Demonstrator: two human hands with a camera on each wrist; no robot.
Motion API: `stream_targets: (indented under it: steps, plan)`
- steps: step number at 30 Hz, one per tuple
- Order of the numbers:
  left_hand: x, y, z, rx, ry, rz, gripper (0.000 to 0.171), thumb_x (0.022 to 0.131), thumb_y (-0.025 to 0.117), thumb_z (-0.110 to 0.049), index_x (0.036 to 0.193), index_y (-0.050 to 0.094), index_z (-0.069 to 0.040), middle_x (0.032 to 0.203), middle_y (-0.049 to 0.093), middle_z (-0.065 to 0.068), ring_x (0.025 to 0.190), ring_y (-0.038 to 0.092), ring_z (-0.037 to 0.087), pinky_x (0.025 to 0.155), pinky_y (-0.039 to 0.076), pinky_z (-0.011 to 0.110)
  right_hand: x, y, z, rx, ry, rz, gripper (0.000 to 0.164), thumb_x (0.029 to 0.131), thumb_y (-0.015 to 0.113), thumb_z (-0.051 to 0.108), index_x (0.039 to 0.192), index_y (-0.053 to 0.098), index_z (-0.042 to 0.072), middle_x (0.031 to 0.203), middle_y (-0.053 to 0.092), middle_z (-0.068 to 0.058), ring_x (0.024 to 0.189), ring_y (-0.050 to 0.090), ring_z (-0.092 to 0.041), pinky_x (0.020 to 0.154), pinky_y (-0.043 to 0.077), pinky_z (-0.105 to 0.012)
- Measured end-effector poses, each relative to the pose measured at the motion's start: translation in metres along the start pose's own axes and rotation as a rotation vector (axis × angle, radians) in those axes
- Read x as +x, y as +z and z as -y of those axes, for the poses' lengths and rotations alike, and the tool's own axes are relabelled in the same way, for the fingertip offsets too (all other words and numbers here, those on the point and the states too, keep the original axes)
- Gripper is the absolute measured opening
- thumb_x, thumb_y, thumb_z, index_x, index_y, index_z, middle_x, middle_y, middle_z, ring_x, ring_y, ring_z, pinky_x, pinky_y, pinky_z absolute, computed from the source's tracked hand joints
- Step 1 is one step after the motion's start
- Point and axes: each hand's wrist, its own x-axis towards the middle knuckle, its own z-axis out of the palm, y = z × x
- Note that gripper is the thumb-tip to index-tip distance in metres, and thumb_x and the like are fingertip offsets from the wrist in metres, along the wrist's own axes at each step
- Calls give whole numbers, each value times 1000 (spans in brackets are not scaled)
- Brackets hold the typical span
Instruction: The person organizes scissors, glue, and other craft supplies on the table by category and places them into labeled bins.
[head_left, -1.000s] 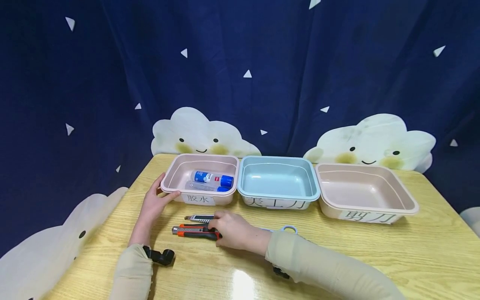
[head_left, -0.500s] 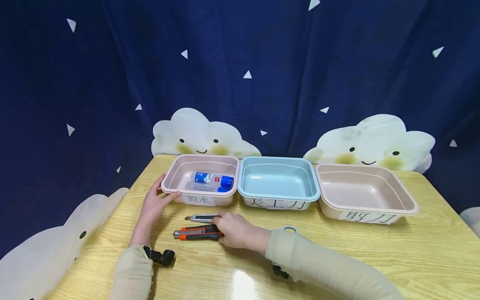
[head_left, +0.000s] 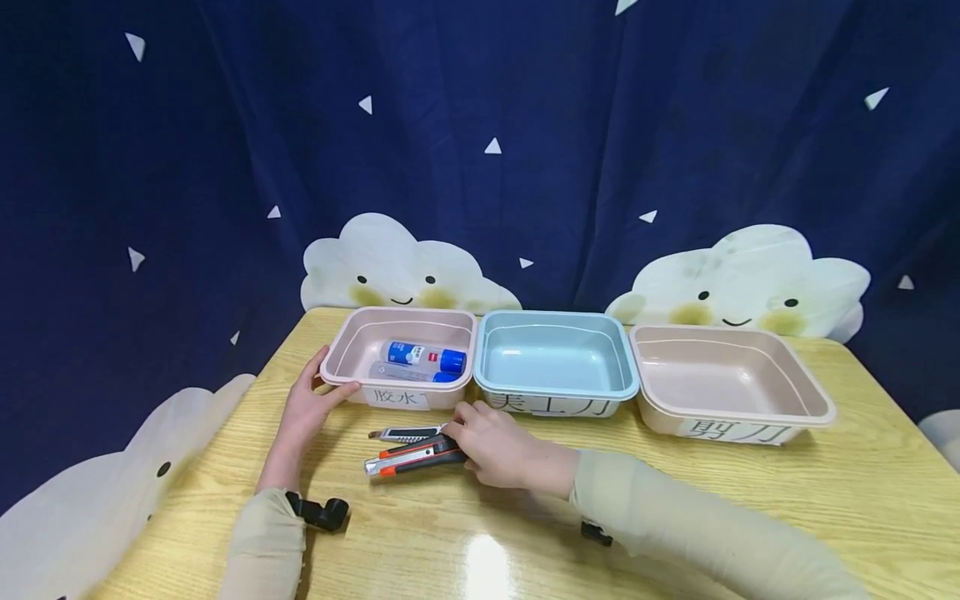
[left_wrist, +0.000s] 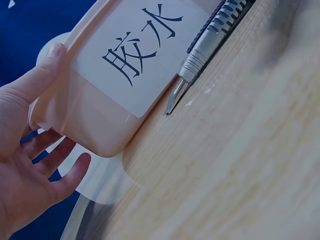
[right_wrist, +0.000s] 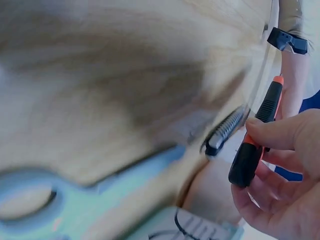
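Observation:
My right hand [head_left: 498, 442] pinches a black-and-orange utility knife [head_left: 420, 456] between thumb and fingers, its metal tip pointing left. In the right wrist view the same utility knife [right_wrist: 267, 107] is held above the wood. A slimmer grey-and-black utility knife [head_left: 405, 434] lies just behind it, in front of the left bin. My left hand [head_left: 309, 407] rests at the front left corner of the left pink bin [head_left: 450, 398], thumb on the front rim, other fingers spread along the side. Two clear glue bottles with blue caps [head_left: 452, 361] lie in this bin.
A light blue bin [head_left: 555, 388] stands in the middle of the row, a beige-pink bin [head_left: 735, 412] at its right; each has a paper label. Pale blue scissors [right_wrist: 85, 205] lie on the table, hidden by the right arm in the head view. A dark blue curtain [head_left: 480, 100] hangs behind.
The orange-and-black utility knife, in my right hand, has shifted right and tilted up off its earlier place. The right forearm has moved right, covering the scissors. My left hand stays put.

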Motion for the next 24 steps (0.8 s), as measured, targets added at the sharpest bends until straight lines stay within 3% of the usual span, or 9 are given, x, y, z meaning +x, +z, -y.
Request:
stream_targets:
  steps: [13,19,24]
  plan:
    - [-3,-1,-3,-13,21,7,92,76,73,-32,147,15,-25,143,31,13,124,32,30,97,30,42,-17,-34,-25,77,-16,-84,46,69,73,6,112,59,12,99,55,-3,80,56,-15,71,49,-31]
    - [-2,-1,-4,-12,19,2,92,76,73,-31,147,16,-25,143,32,12,124,32,30,98,31,42,-21,-49,-44,39,-15,-134,42,71,69,3,112,61,8,101,62,-5,85,60,-20,76,49,-35]
    - [-3,-1,-5,-13,15,8,92,76,73,-32,147,15,-25,144,30,12,124,32,30,97,31,42,-29,-57,-62,54,14,-162,44,71,70,2,113,61,8,101,63,-6,86,61,-21,73,50,-37]
